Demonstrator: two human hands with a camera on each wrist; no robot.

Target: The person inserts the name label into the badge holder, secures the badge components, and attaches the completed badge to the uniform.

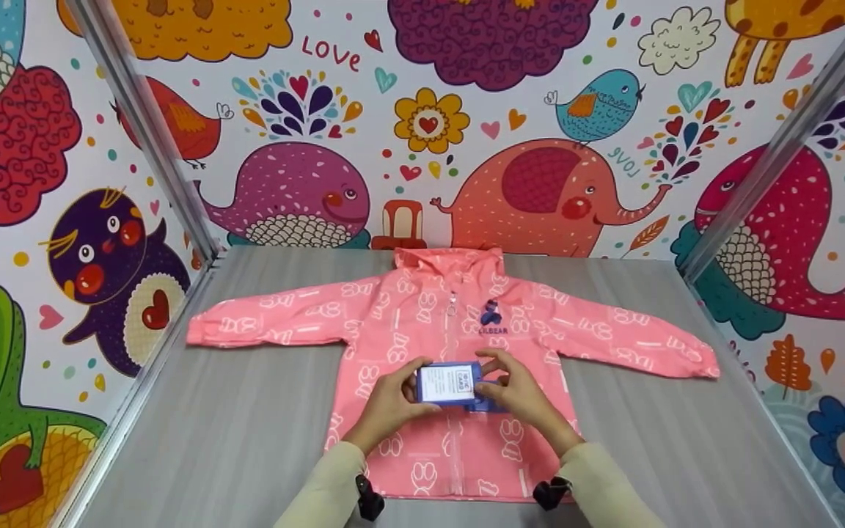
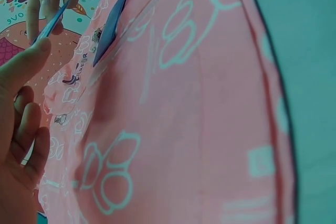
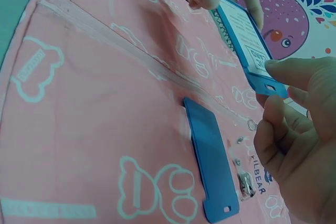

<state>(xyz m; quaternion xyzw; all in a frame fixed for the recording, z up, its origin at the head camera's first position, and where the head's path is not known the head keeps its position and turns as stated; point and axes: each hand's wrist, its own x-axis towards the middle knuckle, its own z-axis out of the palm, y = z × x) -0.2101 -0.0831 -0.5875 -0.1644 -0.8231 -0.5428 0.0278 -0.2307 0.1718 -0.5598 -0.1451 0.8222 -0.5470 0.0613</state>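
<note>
Both hands pinch a blue ID card holder (image 1: 448, 383) with a white printed card in it, raised over a pink hooded jacket (image 1: 422, 323). My left hand (image 1: 393, 396) grips its left end. At the slotted right end, my right hand (image 1: 521, 389) presses the thumb on the card face, as the right wrist view shows, with fingers behind. Beneath, a blue flat plastic piece (image 3: 210, 156) with a small slot lies on the jacket, partly covered by the right hand in the head view. Next to it a small metal clip (image 3: 245, 184) lies by the jacket's dark logo (image 1: 492, 314).
The jacket lies front up, zipper (image 1: 453, 345) down its middle, sleeves spread sideways, on a grey wood-grain table (image 1: 254, 411). Cartoon-printed panels (image 1: 422, 110) with metal corner posts (image 1: 151, 139) stand along the back and both sides.
</note>
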